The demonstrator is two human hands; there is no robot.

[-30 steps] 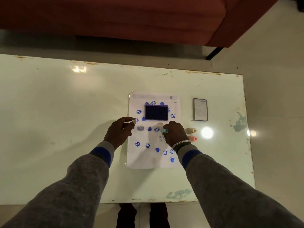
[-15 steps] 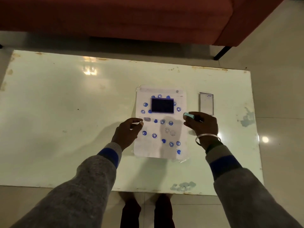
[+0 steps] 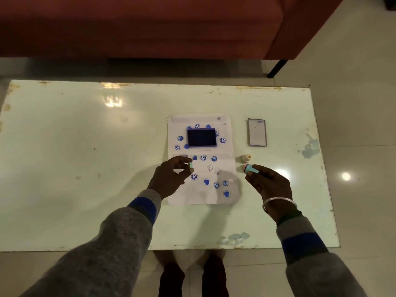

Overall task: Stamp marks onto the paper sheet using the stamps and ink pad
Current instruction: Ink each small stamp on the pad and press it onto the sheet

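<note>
A white paper sheet [image 3: 203, 159] lies flat near the middle of the pale green glossy tabletop [image 3: 85, 157], already scattered with round blue smiley and heart marks. A dark blue rectangular ink pad [image 3: 201, 137] sits open on the far half of the sheet, with marks ringed around it. To the right of the sheet, on bare tabletop, lies the ink pad's flat grey rectangular lid [image 3: 257, 132].

The left hand [image 3: 169, 179] hovers over the near left edge of the sheet, its fingers [image 3: 184, 165] pinching a small mint-green cap [image 3: 190, 165] between thumb and forefinger; the other fingers curl loosely under. The right hand [image 3: 271, 187] is just off the right edge of the sheet, above the tabletop, its fingers [image 3: 257, 169] pinching a small light blue stamp [image 3: 249, 168] that points left toward the paper. Just behind the blue stamp's tip a small pink stamp [image 3: 243, 168] lies on the tabletop; whether the two touch is hard to tell. A small beige stamp [image 3: 244, 158] lies on its side just beyond them, near the sheet's right edge.

A thin silver bangle [image 3: 278, 200] circles the right wrist, and both arms wear grey knitted sleeves [image 3: 111, 239] with blue cuffs. A red-brown sofa [image 3: 150, 26] stands beyond the far edge of the tabletop.
</note>
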